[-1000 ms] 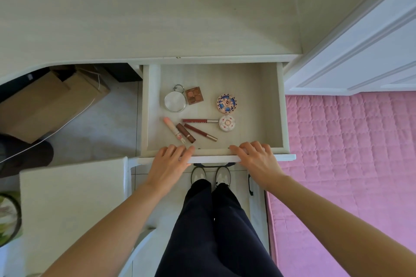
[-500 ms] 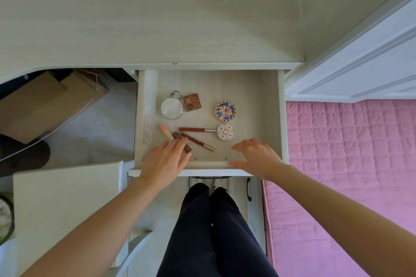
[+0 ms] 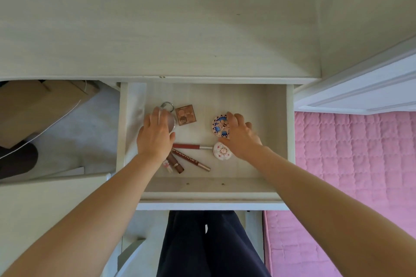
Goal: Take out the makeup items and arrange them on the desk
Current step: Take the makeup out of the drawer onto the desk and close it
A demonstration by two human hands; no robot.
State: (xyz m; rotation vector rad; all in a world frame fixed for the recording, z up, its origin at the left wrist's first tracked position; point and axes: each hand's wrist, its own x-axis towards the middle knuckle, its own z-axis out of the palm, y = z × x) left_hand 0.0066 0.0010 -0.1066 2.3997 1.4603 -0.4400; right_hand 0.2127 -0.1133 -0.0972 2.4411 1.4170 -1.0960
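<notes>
I see the makeup items lying in the open drawer [image 3: 278,132] under the desk [image 3: 157,18], none of them on the desktop yet. My left hand [image 3: 155,137] lies over the round mirror compact [image 3: 171,122] at the drawer's 10 o'clock corner; its fingers are spread and bent down over the lid, but I cannot tell whether they actually grip it. The compact's metal ring [image 3: 167,105] sticks out past the fingertips toward 12 o'clock. Just beside it at 3 o'clock sits the square brown eyeshadow palette [image 3: 185,114], apart from the hand.

My right hand [image 3: 240,136] is on the round blue-patterned compact [image 3: 219,126] right of the drawer's middle, fingers curled over its right edge and the thumb at its near rim, closing round it. At 6 o'clock from that compact lies the small white floral compact [image 3: 222,151], which touches the end of the red lip pencil [image 3: 191,146] running out toward 9 o'clock. Below the pencil a brown lip gloss tube [image 3: 191,161] slants toward 4 o'clock, and near my left wrist lie a short brown lipstick [image 3: 175,163] and a pink tube [image 3: 167,166], partly hidden.

Outward, a cardboard box [image 3: 40,108] stands on the floor at 9 o'clock of the drawer, and a pink quilted bed cover [image 3: 355,175] lies at 3 o'clock. My dark trousers [image 3: 202,245] show at 6 o'clock.
</notes>
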